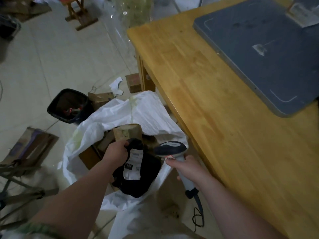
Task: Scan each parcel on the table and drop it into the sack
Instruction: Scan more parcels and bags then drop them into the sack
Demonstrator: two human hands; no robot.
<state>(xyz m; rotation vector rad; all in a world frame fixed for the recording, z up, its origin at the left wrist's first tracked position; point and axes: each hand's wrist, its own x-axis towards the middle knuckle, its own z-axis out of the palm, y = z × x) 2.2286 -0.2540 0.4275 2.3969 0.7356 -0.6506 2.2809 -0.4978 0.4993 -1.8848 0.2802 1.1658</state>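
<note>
Left hand (116, 152) grips the black parcel (148, 170) over the open sack (141, 109); right hand (187, 169), just beside, grips the scanner (170, 149).

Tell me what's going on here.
A person stands beside a wooden table, over an open white sack on the floor. The left hand grips a black parcel by its top edge, holding it above the sack's mouth. The right hand holds a corded scanner by the handle, head turned toward the parcel's white label. Brown boxes lie in the sack. No parcels show on the visible tabletop.
</note>
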